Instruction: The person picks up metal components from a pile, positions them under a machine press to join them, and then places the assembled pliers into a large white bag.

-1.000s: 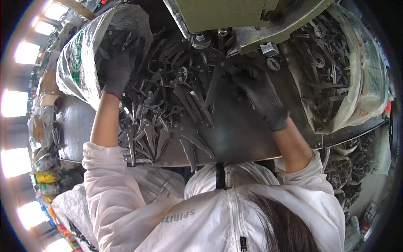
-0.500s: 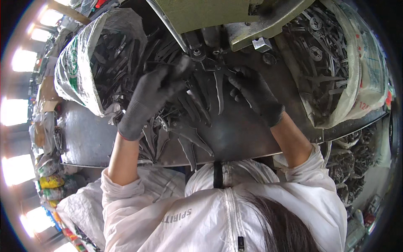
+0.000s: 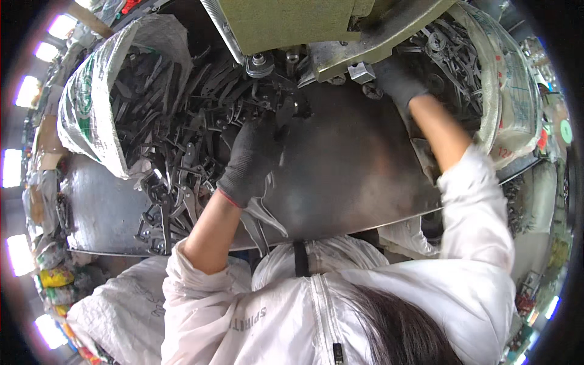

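Note:
My left hand (image 3: 250, 155), in a dark grey knitted glove, is over the right side of a heap of dark metal pliers parts (image 3: 188, 164). Its fingers merge with the dark parts around them, so I cannot tell what they hold. Two curved pliers handles (image 3: 263, 219) stick out below its wrist, toward the table's near edge. My right hand (image 3: 398, 84), gloved the same way, reaches to the inner edge of the right bag (image 3: 490, 79), beside a small bright metal block (image 3: 362, 72). Motion blur and shadow hide its fingers.
A green machine (image 3: 286, 24) overhangs the far side of the dark metal table (image 3: 340, 176), with a bolt head (image 3: 259, 59) beneath it. At the left, a white plastic bag (image 3: 88, 115) lies open with dark metal handles inside. Lighter metal parts (image 3: 450, 55) fill the right bag.
My right hand has left the pliers under the machine and swung right to the bag. My left hand has come down nearer. The pliers between my hands are gone from that spot.

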The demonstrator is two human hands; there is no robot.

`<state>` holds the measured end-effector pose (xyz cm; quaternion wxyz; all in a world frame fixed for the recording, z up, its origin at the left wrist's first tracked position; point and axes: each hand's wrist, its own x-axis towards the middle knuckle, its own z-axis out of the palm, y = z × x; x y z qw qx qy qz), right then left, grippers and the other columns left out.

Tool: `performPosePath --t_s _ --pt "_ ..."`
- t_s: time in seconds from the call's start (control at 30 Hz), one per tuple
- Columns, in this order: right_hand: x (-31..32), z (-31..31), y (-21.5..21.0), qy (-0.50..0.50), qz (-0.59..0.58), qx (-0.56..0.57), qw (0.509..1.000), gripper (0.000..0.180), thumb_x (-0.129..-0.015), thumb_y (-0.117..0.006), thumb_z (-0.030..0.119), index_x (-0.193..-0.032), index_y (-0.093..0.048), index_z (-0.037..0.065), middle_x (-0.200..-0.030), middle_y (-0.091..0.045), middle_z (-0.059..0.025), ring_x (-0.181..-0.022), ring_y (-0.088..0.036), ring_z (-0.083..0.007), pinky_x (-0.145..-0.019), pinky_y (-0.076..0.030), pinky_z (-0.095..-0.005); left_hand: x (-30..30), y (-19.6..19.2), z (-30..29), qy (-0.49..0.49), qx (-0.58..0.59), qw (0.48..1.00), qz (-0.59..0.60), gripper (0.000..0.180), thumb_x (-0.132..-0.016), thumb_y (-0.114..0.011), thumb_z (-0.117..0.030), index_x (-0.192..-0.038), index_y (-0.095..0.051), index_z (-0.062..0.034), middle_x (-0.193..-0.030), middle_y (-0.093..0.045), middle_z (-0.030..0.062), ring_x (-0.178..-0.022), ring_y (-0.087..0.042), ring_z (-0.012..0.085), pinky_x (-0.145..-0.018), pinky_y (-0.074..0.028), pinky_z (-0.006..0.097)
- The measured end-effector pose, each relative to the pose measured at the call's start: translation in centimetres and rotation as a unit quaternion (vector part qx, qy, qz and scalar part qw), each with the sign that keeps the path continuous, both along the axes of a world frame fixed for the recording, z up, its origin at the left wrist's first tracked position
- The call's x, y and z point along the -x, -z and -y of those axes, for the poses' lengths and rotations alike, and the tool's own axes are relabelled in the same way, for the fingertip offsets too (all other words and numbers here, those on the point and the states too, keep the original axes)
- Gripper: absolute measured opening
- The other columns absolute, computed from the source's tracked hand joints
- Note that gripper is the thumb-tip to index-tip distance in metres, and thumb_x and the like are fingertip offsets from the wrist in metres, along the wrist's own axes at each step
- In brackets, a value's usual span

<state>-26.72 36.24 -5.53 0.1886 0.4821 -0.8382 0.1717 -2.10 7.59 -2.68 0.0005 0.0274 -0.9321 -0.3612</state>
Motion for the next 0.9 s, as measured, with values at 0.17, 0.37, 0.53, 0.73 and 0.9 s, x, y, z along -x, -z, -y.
performPosePath --t_s 0.17,0.37,0.53,0.73,0.9 --pt "-1.8 1.6 -3.7 0.004 -0.05 -0.357 0.933 0.038 -0.097 -0.052 0.011 -0.134 -0.058 0.005 -0.134 -0.063 -0.0228 -0.119 -0.062 -0.0363 -0.098 -0.052 -0.0462 0.9 -1.5 0.4 -0.048 0.009 0.989 0.139 0.042 -0.102 -0.061 -0.033 -0.122 -0.065 0.0039 -0.099 -0.071 0.0259 -0.095 -0.072 0.0258 -0.08 -0.054 0.036" --pt "-10.1 3.1 -4.7 0.076 -0.114 -0.153 0.979 0.049 -0.089 -0.066 0.017 -0.138 -0.062 0.024 -0.134 -0.066 -0.0054 -0.128 -0.059 -0.028 -0.104 -0.045 -0.0495 -1.5 -2.3 0.9 -0.137 -0.321 0.935 0.061 0.04 -0.107 -0.056 -0.034 -0.13 -0.064 -0.0021 -0.119 -0.069 0.0068 -0.103 -0.066 0.0199 -0.093 -0.051 0.038" --pt "-12.5 5.3 -2.5 0.061 0.55 0.218 0.804 0.032 -0.099 -0.066 0.014 -0.128 -0.069 0.002 -0.123 -0.071 -0.0102 -0.11 -0.067 -0.0183 -0.093 -0.053 -0.0328 -0.3 -1.3 1.2 -0.118 -0.35 0.921 0.124 0.042 -0.109 -0.053 -0.028 -0.139 -0.057 0.0004 -0.123 -0.068 0.0103 -0.113 -0.063 0.0174 -0.1 -0.049 0.033" --pt "-14.3 7.8 -0.8 -0.008 0.532 0.299 0.792 0.033 -0.1 -0.066 0.013 -0.129 -0.066 -0.003 -0.113 -0.073 -0.0081 -0.101 -0.067 -0.0109 -0.092 -0.054 -0.0283 0.4 -0.3 0.1 -0.032 -0.362 0.929 0.063 0.041 -0.108 -0.054 -0.026 -0.138 -0.058 0.0015 -0.123 -0.068 0.0105 -0.107 -0.064 0.0148 -0.093 -0.052 0.029" --pt "-14.7 10.2 -2.8 -0.002 0.628 0.309 0.714 0.031 -0.099 -0.067 0.014 -0.124 -0.067 -0.004 -0.111 -0.073 -0.0091 -0.101 -0.068 -0.0134 -0.092 -0.055 -0.03 1.7 1.8 2.3 0.004 -0.237 0.972 0.008 0.041 -0.108 -0.053 -0.027 -0.137 -0.06 0.0023 -0.122 -0.069 0.0125 -0.106 -0.065 0.0171 -0.093 -0.052 0.031"
